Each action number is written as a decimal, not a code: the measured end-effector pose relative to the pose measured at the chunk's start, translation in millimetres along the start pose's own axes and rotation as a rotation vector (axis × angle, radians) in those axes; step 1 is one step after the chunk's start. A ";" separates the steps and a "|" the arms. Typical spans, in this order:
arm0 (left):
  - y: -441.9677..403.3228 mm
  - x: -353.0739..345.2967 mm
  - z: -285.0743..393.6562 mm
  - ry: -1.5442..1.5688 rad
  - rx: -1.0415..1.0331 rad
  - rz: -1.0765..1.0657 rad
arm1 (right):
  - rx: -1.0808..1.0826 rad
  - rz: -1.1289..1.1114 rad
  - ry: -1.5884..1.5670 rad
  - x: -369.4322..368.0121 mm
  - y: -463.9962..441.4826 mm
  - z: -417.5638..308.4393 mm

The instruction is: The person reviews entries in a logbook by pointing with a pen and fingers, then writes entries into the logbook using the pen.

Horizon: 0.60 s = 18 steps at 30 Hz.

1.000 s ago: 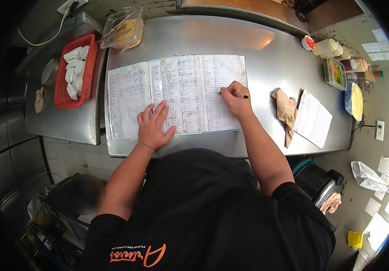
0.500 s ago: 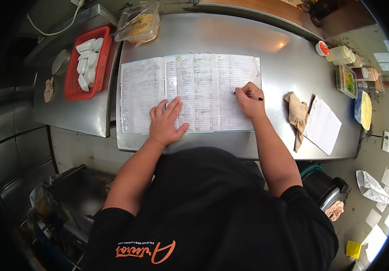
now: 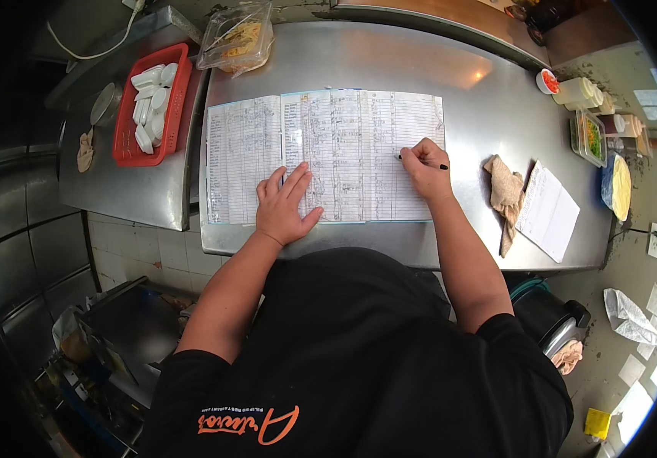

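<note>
An open ledger book [image 3: 343,175] lies on the steel table, its ruled pages filled with handwritten columns. Spread flat over the lower middle of it is my left hand [image 3: 285,210], fingers apart. My right hand [image 3: 426,174] rests on the right-hand page, closed around a black pen [image 3: 443,166]. The pen's dark tip end shows on the left side of the fingers, near the page. To the right of the book lie a crumpled brown cloth [image 3: 505,195] and a white notepad [image 3: 548,212].
A red basket [image 3: 120,145] of white containers stands on the left counter. A clear plastic food box [image 3: 238,46] sits at the table's back left. Along the right edge are a tub of chopped vegetables [image 3: 592,139], sauce bottles [image 3: 573,91] and a yellow-topped container [image 3: 618,187].
The whole view has shifted very slightly. My right hand stays on the right-hand page with the pen, and my left hand remains flat on the book.
</note>
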State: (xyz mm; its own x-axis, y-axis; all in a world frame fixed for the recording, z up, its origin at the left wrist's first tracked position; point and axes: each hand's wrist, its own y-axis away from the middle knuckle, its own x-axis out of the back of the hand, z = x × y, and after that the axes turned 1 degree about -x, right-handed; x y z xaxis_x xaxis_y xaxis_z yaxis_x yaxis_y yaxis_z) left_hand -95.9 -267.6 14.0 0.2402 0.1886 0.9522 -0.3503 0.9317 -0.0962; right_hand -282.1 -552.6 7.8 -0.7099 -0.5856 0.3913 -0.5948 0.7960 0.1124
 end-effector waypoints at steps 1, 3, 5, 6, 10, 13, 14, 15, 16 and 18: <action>-0.3 0.3 0.1 0.004 0.000 0.000 | -0.008 -0.003 0.001 0.0 -0.1 -0.3; -0.2 -0.4 -0.2 0.005 0.000 0.003 | -0.015 -0.006 0.002 -0.2 -0.6 0.2; -0.1 -0.5 -0.3 0.006 -0.002 0.006 | -0.016 -0.008 -0.005 -0.6 -1.0 1.7; -0.2 -0.4 -0.1 0.000 0.006 0.001 | -0.017 -0.006 -0.004 -0.9 -1.0 2.5; -0.7 0.3 1.2 -0.004 0.015 -0.006 | -0.026 -0.006 -0.065 -2.4 -1.8 7.4; -0.8 0.5 2.2 -0.008 0.020 -0.013 | -0.043 -0.007 -0.079 -1.3 -1.1 4.3; -1.2 0.2 2.2 -0.002 0.017 -0.011 | -0.048 -0.008 -0.082 -0.7 -0.9 2.5; -1.2 0.1 1.8 -0.006 0.019 -0.013 | -0.048 -0.019 -0.086 0.7 -0.7 0.6; -1.2 0.0 1.5 -0.010 0.021 -0.014 | -0.048 -0.016 -0.083 1.3 -0.5 -1.4; -1.4 0.4 2.0 -0.005 0.017 -0.009 | -0.062 -0.019 -0.077 2.2 -0.2 -3.9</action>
State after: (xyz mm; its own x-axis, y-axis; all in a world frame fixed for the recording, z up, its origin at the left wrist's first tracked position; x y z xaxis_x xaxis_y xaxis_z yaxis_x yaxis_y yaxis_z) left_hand -97.2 -269.5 15.2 0.2388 0.1790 0.9544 -0.3635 0.9279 -0.0830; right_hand -282.1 -553.5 12.2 -0.7271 -0.6085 0.3180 -0.5855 0.7914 0.1758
